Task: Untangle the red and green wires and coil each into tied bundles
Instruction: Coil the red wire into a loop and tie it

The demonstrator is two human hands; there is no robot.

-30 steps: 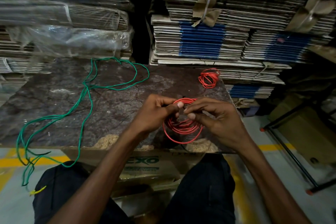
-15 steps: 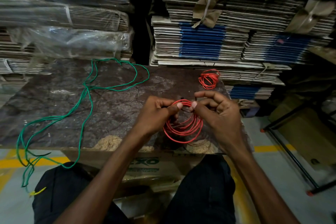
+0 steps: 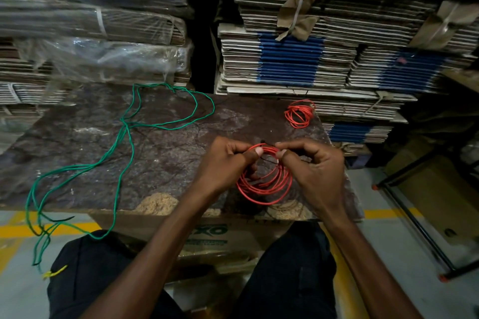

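A coil of red wire (image 3: 267, 189) hangs between my hands above the near edge of the dark board. My left hand (image 3: 225, 163) pinches the coil's top from the left, and my right hand (image 3: 313, 166) pinches it from the right. A thin black tie (image 3: 267, 160) crosses the coil's top between my thumbs. A second, smaller red coil (image 3: 299, 114) lies at the board's far right corner. The green wire (image 3: 124, 134) sprawls loose over the board's left half and trails off its near edge toward the floor.
The dark board (image 3: 160, 153) rests on a cardboard box (image 3: 210, 235) in front of my knees. Stacks of flattened cartons (image 3: 298, 59) rise right behind it. A black metal frame (image 3: 414, 225) stands on the floor at the right.
My right hand has closed its fingers onto the coil's top again after opening them briefly. The coil has tipped a little, and the black tie now shows between my thumbs.
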